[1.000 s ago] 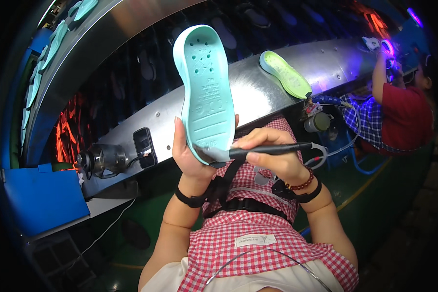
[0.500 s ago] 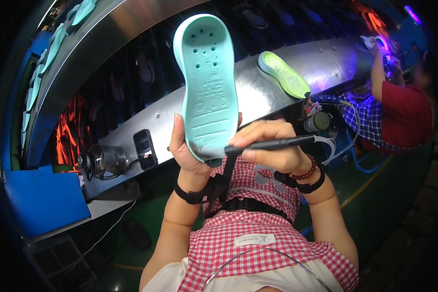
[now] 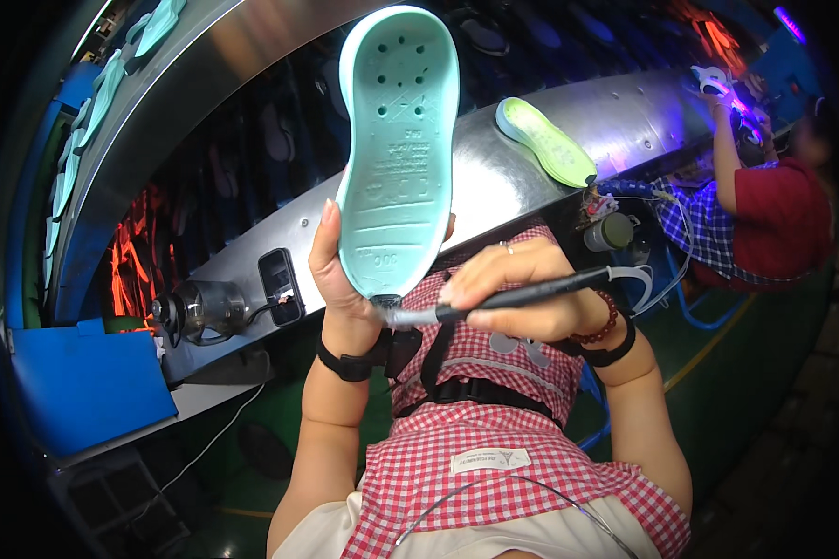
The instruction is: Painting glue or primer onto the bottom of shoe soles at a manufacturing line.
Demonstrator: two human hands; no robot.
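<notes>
Gripping the heel end of a mint-green shoe sole (image 3: 396, 149), the left hand (image 3: 340, 275) holds it upright with the toe pointing up and the moulded underside (small round holes near the toe, shallow ridges lower down) facing the camera. Its thumb lies along the sole's left edge and the fingers wrap behind. A black band sits on that wrist.

Closed around a thin black tool (image 3: 513, 298), the right hand (image 3: 522, 293) holds it nearly level, and the tool's pale tip touches the sole's bottom heel edge, just beside the left palm. A ring shows on one finger, and a bead bracelet and a dark band circle the wrist.

Behind the sole runs a long curved steel bench (image 3: 494, 186). A yellow-green sole (image 3: 545, 142) lies flat on its upper right stretch, well apart from the held one. At the bench's lower left edge stand a dark round device (image 3: 196, 307) and a small black box (image 3: 278, 284). A blue bin (image 3: 84, 387) sits left of them.

At the right edge, another person in a red top (image 3: 783, 219) reaches up toward a violet light (image 3: 732, 88).
</notes>
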